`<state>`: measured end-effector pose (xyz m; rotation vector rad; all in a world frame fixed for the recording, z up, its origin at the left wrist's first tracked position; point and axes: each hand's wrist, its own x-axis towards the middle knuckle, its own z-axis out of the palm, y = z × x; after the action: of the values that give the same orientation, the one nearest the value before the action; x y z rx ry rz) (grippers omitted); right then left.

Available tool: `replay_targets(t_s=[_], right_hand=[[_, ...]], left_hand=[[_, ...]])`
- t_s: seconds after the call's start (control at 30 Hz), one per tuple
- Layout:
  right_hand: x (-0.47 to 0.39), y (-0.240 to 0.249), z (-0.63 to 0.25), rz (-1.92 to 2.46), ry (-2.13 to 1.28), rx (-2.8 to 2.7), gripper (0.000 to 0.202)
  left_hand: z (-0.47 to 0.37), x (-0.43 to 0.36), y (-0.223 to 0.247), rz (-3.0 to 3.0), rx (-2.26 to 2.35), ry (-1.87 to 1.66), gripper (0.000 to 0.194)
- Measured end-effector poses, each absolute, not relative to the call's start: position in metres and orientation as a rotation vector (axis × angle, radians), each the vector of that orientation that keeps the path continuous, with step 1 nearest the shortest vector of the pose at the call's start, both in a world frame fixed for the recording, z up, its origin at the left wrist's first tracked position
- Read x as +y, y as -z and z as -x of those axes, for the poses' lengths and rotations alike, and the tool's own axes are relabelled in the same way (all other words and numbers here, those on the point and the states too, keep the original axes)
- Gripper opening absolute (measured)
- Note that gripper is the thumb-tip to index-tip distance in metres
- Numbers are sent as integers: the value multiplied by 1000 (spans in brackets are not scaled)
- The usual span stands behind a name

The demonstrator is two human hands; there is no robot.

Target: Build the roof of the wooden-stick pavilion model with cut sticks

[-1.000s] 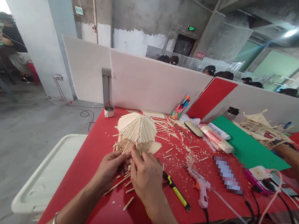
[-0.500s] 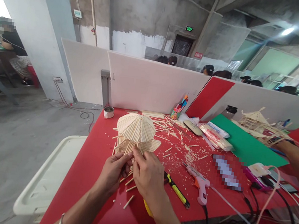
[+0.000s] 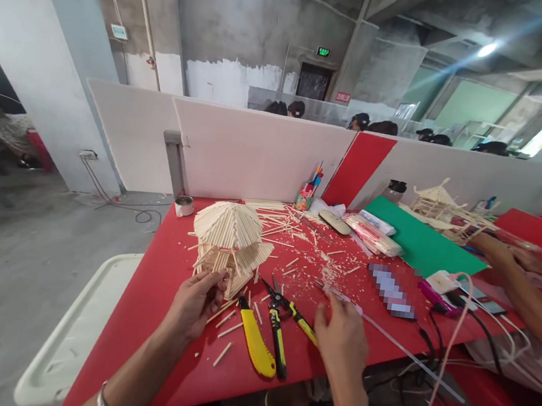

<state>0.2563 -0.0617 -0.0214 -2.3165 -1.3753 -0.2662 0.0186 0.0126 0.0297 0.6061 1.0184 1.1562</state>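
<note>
The stick-built pavilion model (image 3: 227, 227) stands upright at the left part of the red surface (image 3: 134, 351). The left hand (image 3: 195, 304) is at its front, thumb and forefinger pinched on the front sticks. The right hand (image 3: 342, 335), which was against the model beside the left hand half a second earlier, is now at the pink glue gun (image 3: 349, 299); whether that grip has closed around the gun cannot be told. Consequently, steadying the front sticks appears to rest on the left hand alone. Between the hands lie a yellow utility knife (image 3: 256, 345) and black-and-yellow pliers (image 3: 277, 342), both now uncovered. Loose cut sticks (image 3: 223, 354) lie in front of the model; a pen cup (image 3: 303, 200) stands behind, near the partition (image 3: 257, 155).
</note>
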Motion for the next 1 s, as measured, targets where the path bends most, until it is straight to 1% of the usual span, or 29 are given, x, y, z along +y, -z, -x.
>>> replay_targets(t_s=[0.07, 0.17, 0.23, 0.37, 0.43, 0.57, 0.67, 0.83, 1.0], right_hand=[[-69, 28, -278, 2509, 223, -1202, 41], [-74, 34, -300, 2594, -61, -1031, 47], [-72, 38, -310, 2566, -193, -986, 45], [-65, 44, -323, 2415, -352, -949, 32], [-62, 45, -323, 2297, -401, -927, 31], [-61, 41, -309, 2063, -474, -876, 40], [-60, 31, -292, 1913, -553, -862, 41], [-56, 18, -272, 1782, -625, -911, 31], [-57, 12, -256, 1784, -585, -970, 24]], left_hand=[[-18, 13, -32, -606, 1009, -1149, 16], [-17, 14, -35, -599, 1004, -1133, 12], [-17, 15, -36, -595, 1008, -1123, 10], [-15, 17, -35, -588, 1005, -1112, 9], [-15, 18, -35, -581, 1004, -1107, 10], [-15, 18, -36, -586, 1007, -1110, 13], [-14, 17, -36, -638, 1006, -1118, 17], [-11, 17, -32, -674, 1015, -1104, 21], [-10, 18, -31, -666, 1014, -1099, 25]])
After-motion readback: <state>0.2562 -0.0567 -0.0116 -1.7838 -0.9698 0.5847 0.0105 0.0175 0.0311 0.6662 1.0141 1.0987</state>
